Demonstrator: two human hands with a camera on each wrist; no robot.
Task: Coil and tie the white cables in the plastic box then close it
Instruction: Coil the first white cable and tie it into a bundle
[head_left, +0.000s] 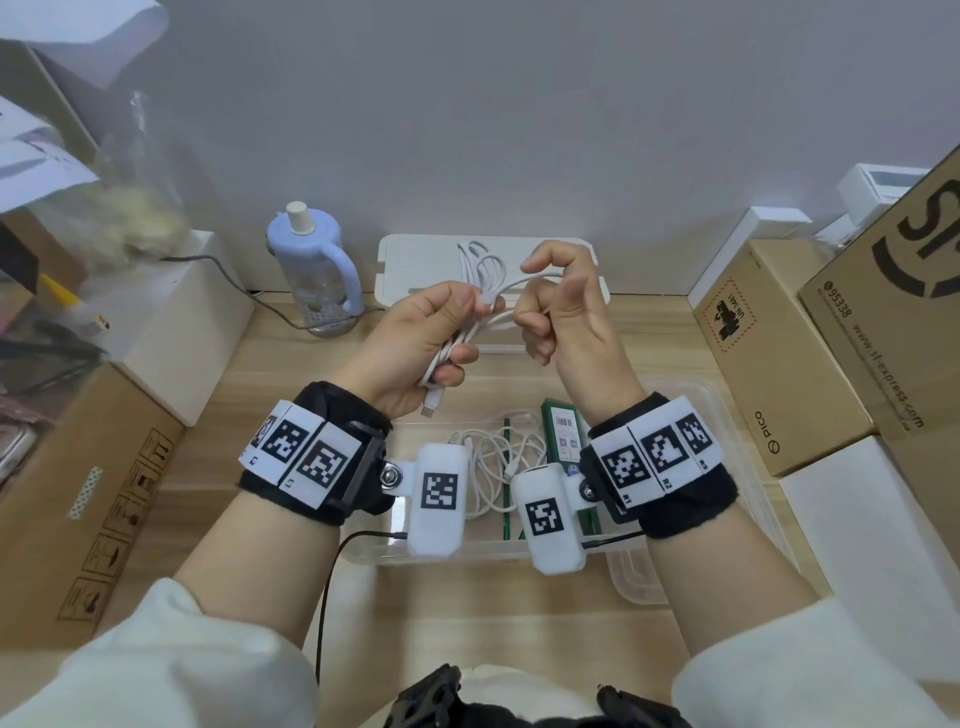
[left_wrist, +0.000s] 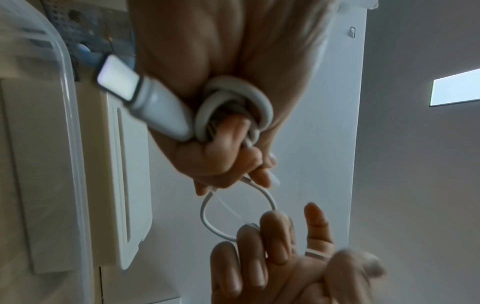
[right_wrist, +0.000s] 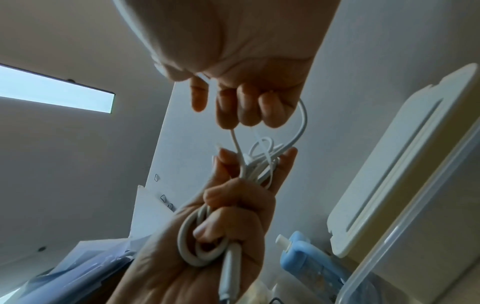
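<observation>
Above the clear plastic box, my left hand grips a coiled white cable, whose USB plug hangs below the palm. My right hand pinches the cable's loose end and holds it in a loop beside the bundle. The left wrist view shows the coil and plug in my fist. In the right wrist view, my right fingers hold the strand above the coil. Another loose white cable lies inside the box. A third cable rests on the white lid behind.
A green packet lies in the box beside the loose cable. A blue bottle stands at the back left. Cardboard boxes flank the wooden table on the left and on the right. A black wire trails off my left wristband.
</observation>
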